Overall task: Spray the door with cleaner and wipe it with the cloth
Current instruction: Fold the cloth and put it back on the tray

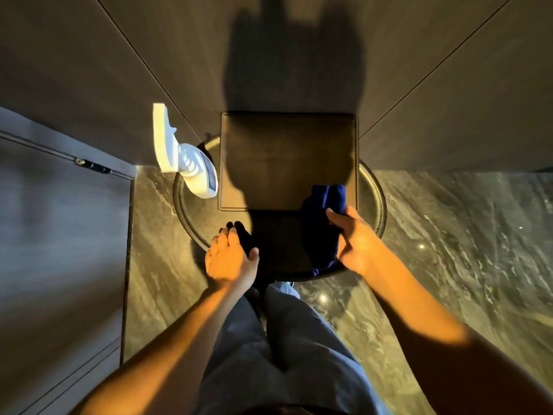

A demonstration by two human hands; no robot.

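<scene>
My right hand is shut on a dark blue cloth, which hangs over the near right part of a round dark table. My left hand hovers open over the table's near left edge, fingers apart and empty, with its shadow just ahead of it. A white spray bottle stands at the table's far left edge, beyond my left hand. A grey door panel with a small metal fitting fills the left side of the view.
A square dark tray lies on the table against brown wall panels. The marbled stone floor spreads to the right and near left. My legs in grey trousers stand right at the table.
</scene>
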